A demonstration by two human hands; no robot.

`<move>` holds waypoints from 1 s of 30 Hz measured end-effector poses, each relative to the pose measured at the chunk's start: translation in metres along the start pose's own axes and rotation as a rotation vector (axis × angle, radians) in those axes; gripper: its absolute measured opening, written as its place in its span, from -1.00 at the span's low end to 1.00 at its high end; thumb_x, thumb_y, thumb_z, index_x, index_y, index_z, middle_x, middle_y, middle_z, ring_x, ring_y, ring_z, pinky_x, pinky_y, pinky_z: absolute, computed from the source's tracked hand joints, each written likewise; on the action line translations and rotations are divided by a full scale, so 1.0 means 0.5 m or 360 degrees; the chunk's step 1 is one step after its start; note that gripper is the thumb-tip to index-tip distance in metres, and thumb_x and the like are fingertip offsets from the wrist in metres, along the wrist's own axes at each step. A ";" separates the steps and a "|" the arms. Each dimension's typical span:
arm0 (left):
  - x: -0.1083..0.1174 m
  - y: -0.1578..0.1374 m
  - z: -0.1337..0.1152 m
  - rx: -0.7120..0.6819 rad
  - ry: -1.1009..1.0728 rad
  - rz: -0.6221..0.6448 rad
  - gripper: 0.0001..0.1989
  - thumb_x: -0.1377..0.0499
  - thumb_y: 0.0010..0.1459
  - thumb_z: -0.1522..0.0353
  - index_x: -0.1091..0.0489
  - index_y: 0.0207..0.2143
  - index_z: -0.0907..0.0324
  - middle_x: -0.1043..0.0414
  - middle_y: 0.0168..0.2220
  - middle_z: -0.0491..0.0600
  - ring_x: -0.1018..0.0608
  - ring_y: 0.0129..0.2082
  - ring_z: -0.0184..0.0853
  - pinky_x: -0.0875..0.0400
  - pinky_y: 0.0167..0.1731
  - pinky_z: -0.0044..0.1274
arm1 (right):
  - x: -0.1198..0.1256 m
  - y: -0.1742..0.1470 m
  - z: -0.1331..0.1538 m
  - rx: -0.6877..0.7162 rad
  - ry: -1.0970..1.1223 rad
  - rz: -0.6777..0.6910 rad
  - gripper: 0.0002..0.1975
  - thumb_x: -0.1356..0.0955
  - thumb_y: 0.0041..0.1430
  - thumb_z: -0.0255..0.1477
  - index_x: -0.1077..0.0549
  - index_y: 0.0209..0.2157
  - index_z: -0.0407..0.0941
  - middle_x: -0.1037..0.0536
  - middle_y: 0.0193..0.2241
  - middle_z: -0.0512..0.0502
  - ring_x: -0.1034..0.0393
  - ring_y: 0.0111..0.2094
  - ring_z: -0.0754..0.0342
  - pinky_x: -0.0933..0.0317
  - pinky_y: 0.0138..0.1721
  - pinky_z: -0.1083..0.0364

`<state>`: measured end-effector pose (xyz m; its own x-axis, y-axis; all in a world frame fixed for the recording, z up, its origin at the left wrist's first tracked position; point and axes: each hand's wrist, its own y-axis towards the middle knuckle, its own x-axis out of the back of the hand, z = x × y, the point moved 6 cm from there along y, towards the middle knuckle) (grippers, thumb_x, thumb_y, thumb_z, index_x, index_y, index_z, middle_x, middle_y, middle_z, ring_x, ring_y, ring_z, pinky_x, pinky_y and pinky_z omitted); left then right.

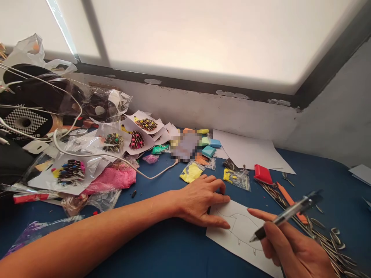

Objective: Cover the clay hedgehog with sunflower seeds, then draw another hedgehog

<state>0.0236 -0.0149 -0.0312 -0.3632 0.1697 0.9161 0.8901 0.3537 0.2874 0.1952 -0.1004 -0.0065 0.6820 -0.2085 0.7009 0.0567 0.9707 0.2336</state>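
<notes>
A sheet of white paper point(222, 236) with a thin line drawing of a rounded body and small legs lies on the blue table. My left hand point(203, 199) rests at its upper left corner, thumb and forefinger stretched over the paper and the other fingers slightly bent. Between the fingers of my right hand point(298, 249) is a clear-barrelled black pen point(290, 214), its tip pointing down and left above the drawing. Part of the sheet is hidden behind the right hand. Just beyond my left hand lies a yellow clay packet point(191, 172).
Seed shells point(336, 237) and an orange tool point(290, 200) lie at right, near a red clay block point(263, 174). Finished seed-covered paper pieces point(71, 173), a pink cloth point(113, 179) and a white cable point(150, 177) fill the left. A blurred patch covers something centrally.
</notes>
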 end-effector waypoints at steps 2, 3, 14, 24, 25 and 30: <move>-0.004 -0.001 0.002 -0.0006 -0.0029 -0.0017 -0.36 -0.22 0.15 -0.11 -0.46 0.06 0.18 -0.40 -0.01 0.11 -0.41 -0.15 -0.20 -0.26 -0.12 -0.37 | -0.006 0.007 0.001 -0.0010 -0.0051 -0.0023 -0.62 -0.30 0.25 -0.06 -0.58 -0.41 -0.01 -0.46 -0.67 0.06 -0.39 -0.67 0.13 -0.28 -0.66 0.22; -0.006 -0.002 0.002 -0.0008 -0.0034 -0.0025 -0.34 -0.22 0.13 -0.12 -0.46 0.07 0.17 -0.39 0.00 0.11 -0.41 -0.16 -0.19 -0.26 -0.12 -0.37 | -0.011 0.008 0.000 -0.0017 -0.0086 -0.0025 -0.62 -0.30 0.25 -0.06 -0.52 -0.47 -0.01 -0.44 -0.68 0.07 -0.37 -0.67 0.14 -0.25 -0.67 0.22; -0.008 -0.003 0.003 -0.0027 -0.0039 -0.0044 -0.36 -0.19 0.15 -0.14 -0.47 0.08 0.10 -0.35 0.02 0.11 -0.41 -0.12 -0.18 -0.24 -0.11 -0.36 | -0.055 0.009 0.002 0.0130 -0.0098 0.0136 -0.69 -0.20 0.38 -0.16 -0.43 -0.34 0.01 -0.40 -0.58 0.11 -0.27 -0.62 0.15 -0.19 -0.62 0.20; -0.008 -0.003 0.005 -0.0041 -0.0074 -0.0031 -0.37 -0.20 0.17 -0.12 -0.46 0.09 0.11 -0.35 0.02 0.09 -0.42 -0.11 -0.18 -0.24 -0.11 -0.35 | -0.067 0.018 0.004 0.0235 -0.0099 0.0088 -0.69 -0.23 0.37 -0.18 -0.42 -0.39 0.00 -0.46 -0.54 0.09 -0.29 -0.63 0.18 -0.20 -0.63 0.21; -0.008 -0.002 0.005 -0.0042 -0.0075 -0.0033 -0.37 -0.20 0.17 -0.12 -0.46 0.09 0.11 -0.35 0.01 0.08 -0.42 -0.11 -0.18 -0.24 -0.11 -0.35 | -0.067 0.018 0.003 0.0245 -0.0104 0.0088 -0.70 -0.23 0.37 -0.18 -0.42 -0.39 0.00 -0.45 -0.55 0.10 -0.28 -0.64 0.18 -0.20 -0.63 0.21; -0.008 -0.003 0.006 -0.0053 -0.0065 -0.0042 -0.37 -0.18 0.17 -0.12 -0.46 0.09 0.11 -0.35 0.01 0.08 -0.42 -0.09 -0.17 -0.24 -0.11 -0.35 | -0.065 0.013 0.000 0.0261 -0.0130 0.0100 -0.71 -0.23 0.36 -0.18 -0.42 -0.37 0.00 -0.41 -0.58 0.12 -0.23 -0.67 0.17 -0.15 -0.66 0.19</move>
<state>0.0228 -0.0136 -0.0363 -0.3973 0.1985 0.8960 0.8884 0.3279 0.3213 0.1733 -0.0875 -0.0280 0.6185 -0.1634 0.7686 -0.1083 0.9511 0.2893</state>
